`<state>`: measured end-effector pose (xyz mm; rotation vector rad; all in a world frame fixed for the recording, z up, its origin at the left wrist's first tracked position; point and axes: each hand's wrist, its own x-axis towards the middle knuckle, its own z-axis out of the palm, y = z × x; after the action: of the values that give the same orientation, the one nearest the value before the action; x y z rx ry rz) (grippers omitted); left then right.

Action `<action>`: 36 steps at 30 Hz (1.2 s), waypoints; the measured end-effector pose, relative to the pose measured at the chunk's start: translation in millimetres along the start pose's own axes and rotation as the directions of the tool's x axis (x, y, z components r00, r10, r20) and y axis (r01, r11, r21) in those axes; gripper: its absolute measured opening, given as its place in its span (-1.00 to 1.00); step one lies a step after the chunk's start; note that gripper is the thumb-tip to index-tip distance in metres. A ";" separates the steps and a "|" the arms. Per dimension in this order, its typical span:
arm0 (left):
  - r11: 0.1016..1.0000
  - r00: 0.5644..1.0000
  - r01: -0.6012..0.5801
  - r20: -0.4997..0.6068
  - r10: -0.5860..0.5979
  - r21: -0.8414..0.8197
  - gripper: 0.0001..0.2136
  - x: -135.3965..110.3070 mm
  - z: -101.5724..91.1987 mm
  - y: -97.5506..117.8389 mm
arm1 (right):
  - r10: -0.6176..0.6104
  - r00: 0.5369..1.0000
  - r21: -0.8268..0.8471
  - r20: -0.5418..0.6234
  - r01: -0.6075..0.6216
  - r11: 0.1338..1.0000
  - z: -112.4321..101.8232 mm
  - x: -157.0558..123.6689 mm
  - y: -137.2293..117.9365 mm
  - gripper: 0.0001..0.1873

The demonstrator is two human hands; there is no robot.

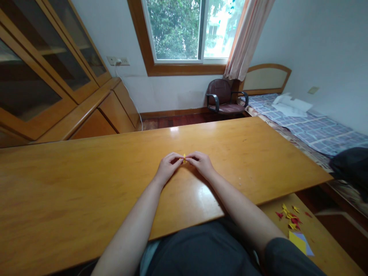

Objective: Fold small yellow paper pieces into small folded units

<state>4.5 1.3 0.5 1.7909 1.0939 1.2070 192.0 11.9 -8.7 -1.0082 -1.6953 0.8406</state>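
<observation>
The fiddly bit here is all in the fingertips. The left hand (170, 164) and the right hand (202, 163) meet over the middle of the glossy honey-brown wooden table (100, 191), with one tiny pointy yellow folded piece (184, 158), paper by the look of it, pinched between them. The grip on each side is closed right down, thumb and finger together on the piece; it's too small to make out which flap each one has. Can't tell if it touches the tabletop either.

To do this well, imo: light pinch, one hand steadying while the other works the fold, and press rather than tug, since thin points like that would probably bend or tear. Resting the wrists on the wood should help with wobble.

Headcount: two hands, one yellow piece held. Down past the right forearm, on a lower wooden surface (327, 253), there's a scatter of small yellow folded pieces (285, 209) and small red folded pieces (279, 216). I make it roughly four yellow and at least three red, but they overlap, so don't hold me to it. Near them lie two flat sheets, one yellow sheet (297, 242) and one pale purple sheet (309, 247) partly under it.
</observation>
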 end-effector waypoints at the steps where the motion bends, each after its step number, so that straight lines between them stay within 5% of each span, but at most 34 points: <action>1: 1.000 1.000 -0.008 0.003 0.008 0.015 -0.84 -0.1 -0.2 0.8 | -0.002 1.000 -0.005 -0.002 0.002 1.000 0.1 -0.2 -0.3 -0.85; 7: 0.999 1.000 0.028 -0.003 -0.028 0.023 -0.83 -1.0 -0.3 0.5 | 0.013 0.999 -0.063 -0.030 -0.015 0.998 0.5 -1.7 -1.5 -0.87; 13: 0.977 0.988 0.148 -0.013 -0.151 -0.151 -0.72 -0.2 2.7 -7.6 | 0.024 0.999 -0.095 -0.044 -0.028 0.995 1.0 -2.2 -2.4 -0.89; 23: 0.981 0.984 0.178 0.020 -0.177 -0.076 -0.79 2.1 -0.6 -12.9 | 0.113 0.993 0.066 -0.030 -0.111 0.992 4.1 -4.5 0.7 -0.85; 36: 0.958 0.970 0.244 0.017 -0.244 -0.149 -0.76 3.8 -2.2 -9.4 | 0.236 0.963 0.261 0.127 -0.262 0.929 4.5 -4.3 -4.3 -0.69</action>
<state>0.8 8.6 -5.8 1.4936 1.1551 1.1096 187.6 5.9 -7.9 -1.0153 -1.4917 1.2712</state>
